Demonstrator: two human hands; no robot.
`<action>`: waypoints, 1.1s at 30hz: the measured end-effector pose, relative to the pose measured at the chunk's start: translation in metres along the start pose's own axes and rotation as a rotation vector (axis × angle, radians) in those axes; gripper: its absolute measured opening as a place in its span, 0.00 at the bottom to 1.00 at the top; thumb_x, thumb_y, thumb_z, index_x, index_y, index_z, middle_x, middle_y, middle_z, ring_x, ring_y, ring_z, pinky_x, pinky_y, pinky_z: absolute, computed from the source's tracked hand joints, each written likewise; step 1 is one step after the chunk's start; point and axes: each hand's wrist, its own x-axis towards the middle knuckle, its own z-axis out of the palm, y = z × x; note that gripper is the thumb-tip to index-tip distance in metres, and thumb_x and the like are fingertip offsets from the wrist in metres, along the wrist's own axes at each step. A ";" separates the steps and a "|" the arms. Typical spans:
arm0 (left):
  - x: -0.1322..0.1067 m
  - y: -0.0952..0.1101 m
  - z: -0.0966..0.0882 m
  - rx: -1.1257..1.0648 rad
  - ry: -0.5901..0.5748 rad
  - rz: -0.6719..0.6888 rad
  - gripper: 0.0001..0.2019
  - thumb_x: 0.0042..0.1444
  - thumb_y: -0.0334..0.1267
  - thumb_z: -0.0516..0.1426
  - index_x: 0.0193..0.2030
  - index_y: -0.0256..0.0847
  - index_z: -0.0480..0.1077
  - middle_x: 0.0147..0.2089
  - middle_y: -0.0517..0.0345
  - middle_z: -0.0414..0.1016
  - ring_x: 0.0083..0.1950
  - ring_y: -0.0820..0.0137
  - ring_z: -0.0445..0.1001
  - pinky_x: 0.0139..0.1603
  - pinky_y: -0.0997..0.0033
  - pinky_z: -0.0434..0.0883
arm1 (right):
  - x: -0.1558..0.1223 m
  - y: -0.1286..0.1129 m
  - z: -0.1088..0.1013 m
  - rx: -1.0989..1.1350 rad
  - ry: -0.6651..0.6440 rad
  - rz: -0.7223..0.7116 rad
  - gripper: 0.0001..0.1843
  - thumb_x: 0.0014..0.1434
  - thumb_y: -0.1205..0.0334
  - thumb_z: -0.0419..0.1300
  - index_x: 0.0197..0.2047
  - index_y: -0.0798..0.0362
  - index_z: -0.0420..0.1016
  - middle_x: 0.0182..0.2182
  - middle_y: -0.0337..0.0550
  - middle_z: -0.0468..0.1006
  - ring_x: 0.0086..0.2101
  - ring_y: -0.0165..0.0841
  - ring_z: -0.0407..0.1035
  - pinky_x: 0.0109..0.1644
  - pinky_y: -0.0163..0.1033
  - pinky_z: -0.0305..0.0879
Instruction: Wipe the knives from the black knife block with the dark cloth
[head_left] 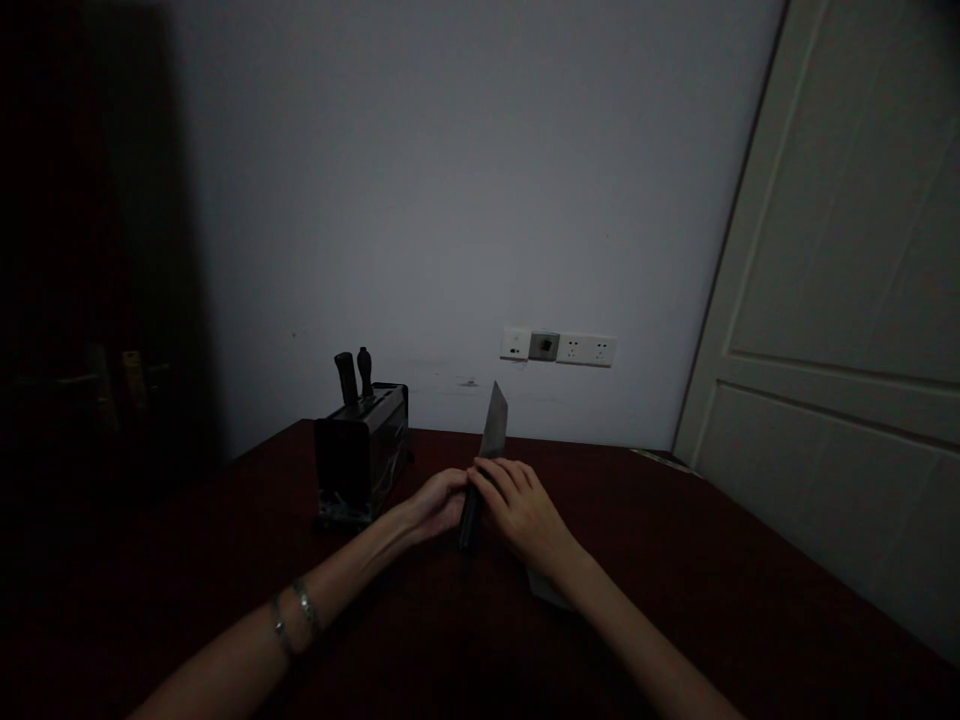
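A kitchen knife with a broad grey blade (494,425) and a dark handle is held up in front of me, blade pointing away toward the wall. My left hand (441,503) closes on the handle from the left side. Over the top, where handle meets blade, my right hand (521,505) curls its fingers around the knife. To the left of my hands stands a dark knife block (360,450), with two black handles (346,378) sticking up from its top. Under my right wrist lies a pale flat item (549,590), mostly hidden and too dim to identify.
The dark red table (622,530) reaches back to a pale wall (450,200). Wall sockets (586,350) sit just above the table's far edge. A light panelled door (840,250) borders the right side. Far left is dark, with door handles (135,375) faintly visible.
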 end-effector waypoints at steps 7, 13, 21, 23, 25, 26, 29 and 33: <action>0.005 0.011 -0.005 -0.021 -0.118 -0.074 0.14 0.58 0.41 0.50 0.37 0.29 0.67 0.28 0.53 0.67 0.30 0.69 0.69 0.36 0.61 0.69 | -0.033 0.025 -0.013 0.101 -0.095 0.162 0.29 0.56 0.66 0.50 0.61 0.57 0.51 0.56 0.56 0.61 0.53 0.44 0.58 0.53 0.53 0.60; 0.007 -0.001 -0.013 -0.221 -0.059 -0.090 0.16 0.61 0.42 0.43 0.33 0.30 0.64 0.25 0.60 0.57 0.20 0.80 0.57 0.16 0.81 0.56 | -0.075 0.047 -0.006 0.247 -0.156 0.449 0.17 0.57 0.65 0.49 0.51 0.53 0.63 0.47 0.51 0.69 0.48 0.40 0.63 0.50 0.49 0.62; 0.002 -0.022 -0.026 -0.328 -0.068 -0.111 0.19 0.62 0.42 0.39 0.31 0.31 0.61 0.22 0.64 0.50 0.16 0.83 0.50 0.11 0.85 0.47 | -0.092 0.040 -0.010 0.409 -0.396 0.590 0.11 0.55 0.54 0.53 0.37 0.49 0.72 0.41 0.45 0.71 0.42 0.37 0.66 0.44 0.42 0.64; 0.002 -0.024 -0.032 -0.343 -0.071 -0.116 0.18 0.62 0.41 0.39 0.30 0.31 0.61 0.22 0.65 0.49 0.16 0.83 0.50 0.11 0.85 0.47 | -0.093 0.034 -0.013 0.395 -0.442 0.542 0.10 0.54 0.56 0.55 0.39 0.48 0.72 0.43 0.45 0.70 0.43 0.37 0.64 0.43 0.40 0.65; 0.002 -0.026 -0.037 -0.360 -0.082 -0.112 0.18 0.62 0.41 0.38 0.31 0.31 0.60 0.22 0.65 0.49 0.15 0.83 0.50 0.11 0.85 0.47 | -0.095 0.029 -0.014 0.335 -0.489 0.496 0.13 0.51 0.57 0.58 0.41 0.47 0.71 0.43 0.45 0.69 0.43 0.38 0.63 0.42 0.41 0.65; 0.002 -0.026 -0.040 -0.370 -0.088 -0.108 0.18 0.62 0.41 0.38 0.31 0.31 0.60 0.22 0.65 0.48 0.15 0.83 0.50 0.11 0.85 0.48 | -0.096 0.026 -0.013 0.302 -0.509 0.475 0.15 0.50 0.57 0.59 0.43 0.48 0.71 0.43 0.46 0.69 0.43 0.39 0.63 0.43 0.41 0.64; 0.000 -0.028 -0.047 -0.397 -0.107 -0.109 0.15 0.61 0.40 0.40 0.31 0.33 0.59 0.22 0.65 0.48 0.15 0.82 0.50 0.11 0.85 0.48 | -0.100 0.024 -0.008 0.227 -0.542 0.433 0.16 0.49 0.59 0.59 0.43 0.49 0.71 0.43 0.48 0.69 0.44 0.41 0.62 0.44 0.42 0.64; -0.004 -0.029 -0.049 -0.438 -0.126 -0.129 0.13 0.61 0.40 0.42 0.31 0.34 0.58 0.22 0.66 0.47 0.15 0.82 0.50 0.10 0.85 0.49 | -0.098 0.030 0.001 0.266 -0.489 0.455 0.07 0.51 0.65 0.56 0.34 0.52 0.74 0.41 0.50 0.71 0.43 0.41 0.62 0.45 0.43 0.61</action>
